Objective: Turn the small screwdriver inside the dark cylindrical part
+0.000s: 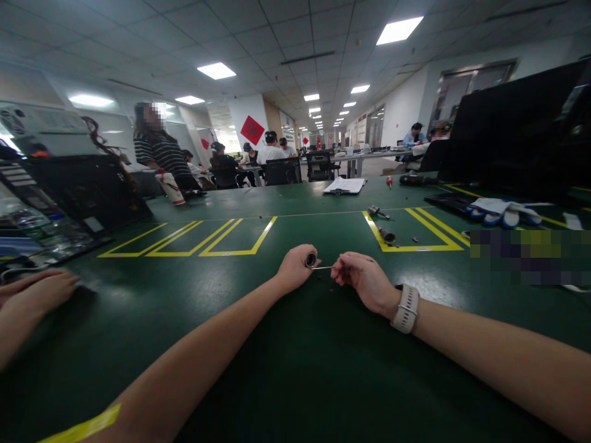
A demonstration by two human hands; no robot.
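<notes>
My left hand [295, 269] is closed around a short metal cylinder [311, 261], whose round open end faces me. To the right of it, my right hand [360, 277] pinches a thin metal rod [323, 267]; its exact kind cannot be made out. The rod's far end reaches the cylinder's lower rim, though whether it goes inside is unclear. Below the hands, two tiny dark pieces, a nearer one [331, 290] and a farther one [319, 277], lie on the green tabletop [277, 381]. A pale watch [406, 309] is on my right wrist.
Beyond my right hand, a yellow-taped area [420, 248] holds a dark metal cylinder [388, 235] and small parts. A clipboard [345, 186], a drill [418, 179] and gloves [503, 212] lie farther off. Another person's hands [39, 298] are at left.
</notes>
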